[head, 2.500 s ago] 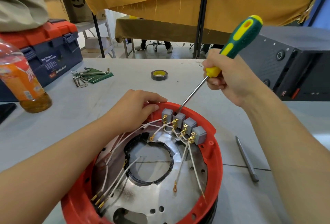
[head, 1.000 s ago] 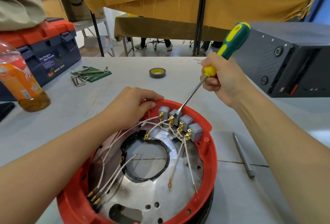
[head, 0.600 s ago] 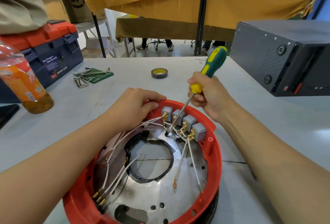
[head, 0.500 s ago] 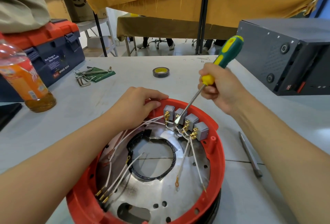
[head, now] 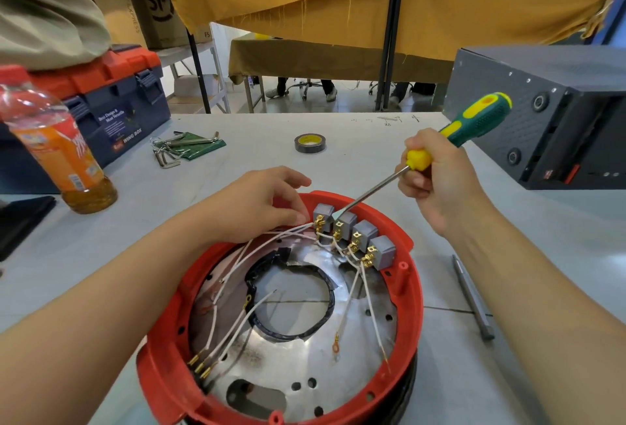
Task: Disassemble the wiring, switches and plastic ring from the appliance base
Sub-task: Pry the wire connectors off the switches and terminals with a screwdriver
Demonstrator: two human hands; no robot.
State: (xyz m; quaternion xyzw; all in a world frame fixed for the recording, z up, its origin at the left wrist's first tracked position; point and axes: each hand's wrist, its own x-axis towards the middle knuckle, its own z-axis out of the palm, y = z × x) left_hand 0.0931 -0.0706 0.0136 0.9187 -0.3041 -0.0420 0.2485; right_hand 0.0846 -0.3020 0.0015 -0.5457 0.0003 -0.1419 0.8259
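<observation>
Left hand [head: 257, 204] now lifts fingers off the rim, pinching white wires [head: 291, 230]. Right hand [head: 437, 180] grips screwdriver [head: 440, 143], prying switches [head: 349, 235]; next needs leverage

A red appliance base [head: 411, 306] is seen on a grey table [head: 237, 167]. A green-yellow screwdriver [head: 450, 140] is gripped by the right hand [head: 437, 180], its tip set between the two leftmost of four grey switches [head: 354, 236]. White wires [head: 264, 238] are pinched by the left hand [head: 257, 204] beside the first switch. A black plastic ring [head: 291, 329] is seen around the plate's central hole. A tape roll [head: 310, 143], hex keys [head: 169, 152], bottle [head: 57, 150] and toolbox [head: 111, 99] are placed further back.
</observation>
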